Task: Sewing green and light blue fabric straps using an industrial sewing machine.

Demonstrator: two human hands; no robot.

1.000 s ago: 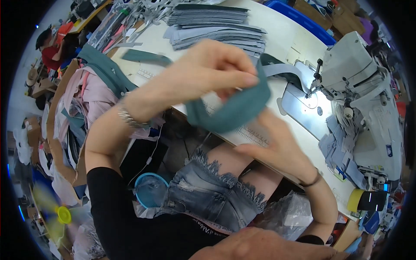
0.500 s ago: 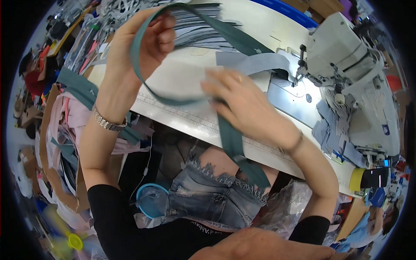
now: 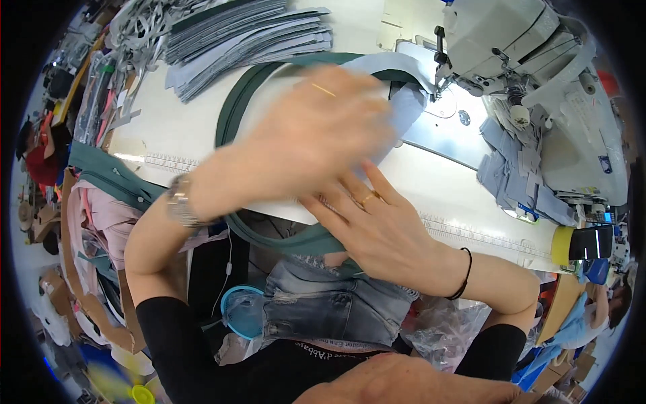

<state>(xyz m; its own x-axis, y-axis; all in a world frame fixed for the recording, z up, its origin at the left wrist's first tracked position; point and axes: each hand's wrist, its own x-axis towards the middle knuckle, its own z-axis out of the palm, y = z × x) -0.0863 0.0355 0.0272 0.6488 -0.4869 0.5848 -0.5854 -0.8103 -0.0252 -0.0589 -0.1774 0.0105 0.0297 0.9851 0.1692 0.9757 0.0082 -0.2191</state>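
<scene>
My left hand (image 3: pixel 323 128), smeared by motion, is over the front of the white table, just left of a light grey fabric piece (image 3: pixel 408 111). Its fingers cannot be made out. Close below it, my right hand (image 3: pixel 390 232) is at the table's front edge, fingers stretched out and apart. A long green zipper tape (image 3: pixel 231 114) curves around both hands in a wide loop, from the sewing machine (image 3: pixel 505 44) leftward, over the table edge and back under my right hand. Near the needle, a grey strip (image 3: pixel 387 64) lies along the tape.
A stack of grey fabric strips (image 3: pixel 249 47) lies at the back left. Small grey pieces (image 3: pixel 505 158) are heaped beside the machine. Another green zipper (image 3: pixel 114 178) hangs over pink cloth (image 3: pixel 111 212) in a carton. A measuring tape (image 3: pixel 471 232) runs along the table's front edge.
My left hand has come down and right from its raised place, next to my right hand. The right hand has moved lower. The lifted green loop now lies wider and flatter on the table.
</scene>
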